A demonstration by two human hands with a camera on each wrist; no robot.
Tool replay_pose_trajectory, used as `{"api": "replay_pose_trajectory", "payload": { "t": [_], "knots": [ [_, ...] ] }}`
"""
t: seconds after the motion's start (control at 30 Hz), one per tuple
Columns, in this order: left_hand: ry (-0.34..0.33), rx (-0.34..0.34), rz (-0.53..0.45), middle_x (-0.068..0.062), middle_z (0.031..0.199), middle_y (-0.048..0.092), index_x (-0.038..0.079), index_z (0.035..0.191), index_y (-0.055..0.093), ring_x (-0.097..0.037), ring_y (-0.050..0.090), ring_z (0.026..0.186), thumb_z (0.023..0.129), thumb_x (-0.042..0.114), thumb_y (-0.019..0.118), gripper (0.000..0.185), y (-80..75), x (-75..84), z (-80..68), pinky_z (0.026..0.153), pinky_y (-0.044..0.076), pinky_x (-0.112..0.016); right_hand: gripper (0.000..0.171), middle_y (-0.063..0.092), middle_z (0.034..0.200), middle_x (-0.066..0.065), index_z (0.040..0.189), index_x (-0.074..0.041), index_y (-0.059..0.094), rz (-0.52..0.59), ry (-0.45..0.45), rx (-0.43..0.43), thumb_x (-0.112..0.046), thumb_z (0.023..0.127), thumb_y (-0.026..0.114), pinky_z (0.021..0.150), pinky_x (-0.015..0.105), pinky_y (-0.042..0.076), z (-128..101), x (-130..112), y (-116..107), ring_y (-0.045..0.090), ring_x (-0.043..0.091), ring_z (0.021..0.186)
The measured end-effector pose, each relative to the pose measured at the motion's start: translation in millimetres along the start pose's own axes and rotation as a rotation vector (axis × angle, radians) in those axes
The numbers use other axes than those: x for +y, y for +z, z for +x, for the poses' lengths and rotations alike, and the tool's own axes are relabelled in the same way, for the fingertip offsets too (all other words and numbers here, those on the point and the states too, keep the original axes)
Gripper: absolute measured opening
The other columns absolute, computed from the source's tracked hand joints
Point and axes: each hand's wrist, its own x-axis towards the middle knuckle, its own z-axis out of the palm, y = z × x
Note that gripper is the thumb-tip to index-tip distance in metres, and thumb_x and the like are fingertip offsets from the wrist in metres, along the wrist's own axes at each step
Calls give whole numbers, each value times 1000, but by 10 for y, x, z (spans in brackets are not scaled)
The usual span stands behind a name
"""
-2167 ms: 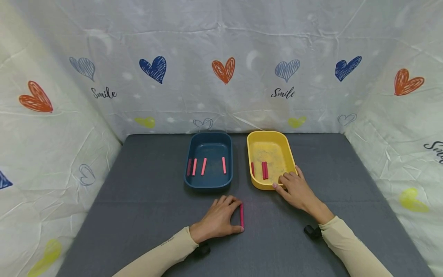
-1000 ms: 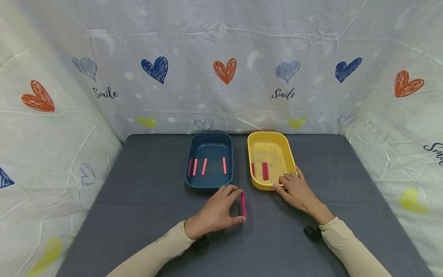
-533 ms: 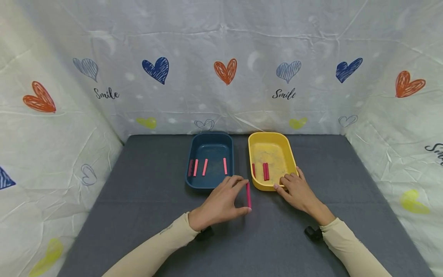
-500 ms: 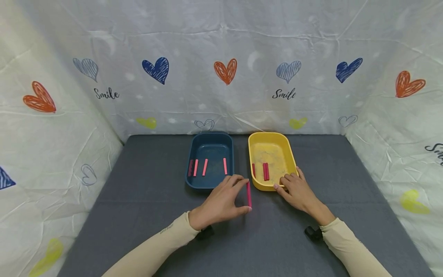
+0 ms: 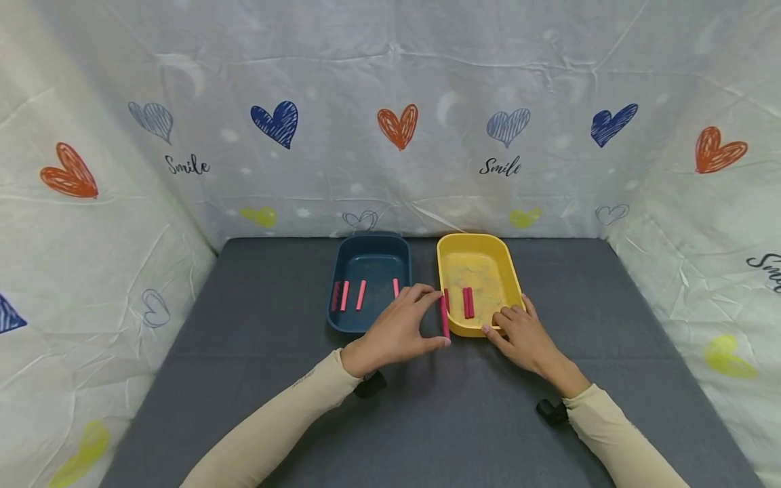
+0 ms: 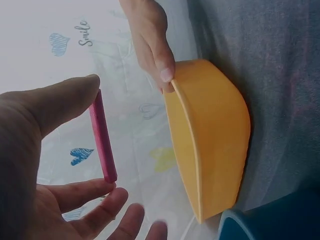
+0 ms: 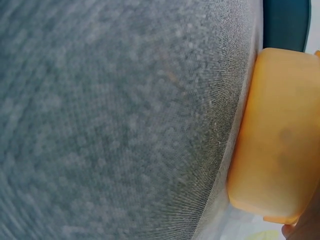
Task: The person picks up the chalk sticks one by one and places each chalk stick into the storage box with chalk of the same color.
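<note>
My left hand (image 5: 399, 329) pinches a pink stick (image 5: 445, 317) lengthwise between thumb and fingertips, just at the near left corner of the yellow tray (image 5: 511, 274). The left wrist view shows the same pink stick (image 6: 102, 136) held end to end, in the air beside the yellow tray (image 6: 217, 135). My right hand (image 5: 525, 337) rests on the tray's near right rim, fingers curled over the edge. Three pink sticks (image 5: 466, 301) lie inside the yellow tray. The blue tray (image 5: 369, 261) to its left holds several pink sticks (image 5: 361, 294).
Both trays stand at the back middle of a dark grey table (image 5: 244, 379). White cloth printed with hearts (image 5: 394, 124) walls in the back and both sides. The right wrist view shows only grey cloth and the yellow tray's outer wall (image 7: 277, 145).
My left hand has lifted the pink stick from the table's middle and carried it forward and right to the yellow tray's near left corner. The right hand has stayed on the tray's rim.
</note>
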Motion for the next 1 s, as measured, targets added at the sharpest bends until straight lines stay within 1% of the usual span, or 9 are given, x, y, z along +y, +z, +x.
{"api": "replay_pose_trajectory", "payload": {
  "t": [0.13, 0.27, 0.37, 0.5, 0.6, 0.8, 0.87, 1.0],
  "knots": [
    [9, 19, -3, -2, 141, 47, 17, 145, 47, -20, 44, 126, 78, 51, 79, 82, 5, -5, 83, 104, 48, -43, 26, 58, 81, -3, 84, -20, 60, -5, 1, 0, -41, 99, 55, 117, 62, 18, -5, -6, -7, 58, 23, 88],
    [33, 45, -21, -4, 139, 49, 14, 144, 48, -21, 45, 122, 78, 48, 79, 80, 21, -10, 180, 100, 50, -41, 26, 58, 80, -3, 83, -20, 59, -10, -1, 7, -40, 99, 55, 116, 63, 19, -11, -10, -11, 58, 23, 88],
    [49, 51, -33, -5, 138, 50, 13, 144, 49, -22, 45, 120, 78, 47, 79, 80, 31, -2, 258, 98, 50, -40, 26, 58, 80, -2, 83, -19, 59, -14, -9, 17, -40, 99, 55, 115, 64, 20, -13, -8, -7, 58, 24, 87],
    [61, 35, -44, -6, 139, 49, 13, 144, 48, -22, 44, 123, 80, 49, 77, 79, 45, 20, 365, 100, 50, -39, 26, 59, 80, -2, 82, -19, 59, -14, -17, 26, -39, 99, 55, 114, 65, 21, -17, -3, 3, 59, 24, 86],
    [63, 23, -53, -6, 140, 48, 14, 145, 47, -23, 43, 125, 81, 48, 76, 78, 59, 33, 448, 101, 49, -39, 27, 59, 80, -2, 83, -19, 60, -7, -11, 18, -40, 99, 55, 115, 64, 19, -18, 2, 10, 59, 23, 87],
    [60, 19, -60, -6, 140, 48, 13, 144, 48, -24, 42, 124, 79, 50, 77, 80, 91, 46, 604, 100, 50, -38, 27, 57, 79, -3, 83, -19, 59, 0, -6, 6, -40, 99, 54, 116, 63, 18, -7, 16, 12, 57, 23, 86],
    [57, 11, -58, -5, 141, 47, 13, 144, 47, -23, 42, 123, 80, 52, 77, 81, 98, 48, 647, 100, 50, -38, 27, 56, 79, -3, 82, -19, 59, -3, -13, 7, -40, 99, 54, 116, 63, 18, -3, 10, 4, 57, 23, 86],
    [47, -14, -61, -6, 141, 47, 12, 145, 47, -23, 43, 122, 80, 50, 77, 80, 115, 53, 737, 99, 49, -37, 27, 55, 78, -3, 82, -17, 59, -8, -25, 13, -38, 99, 56, 116, 63, 18, 2, 5, -2, 57, 24, 85]
  ]
}}
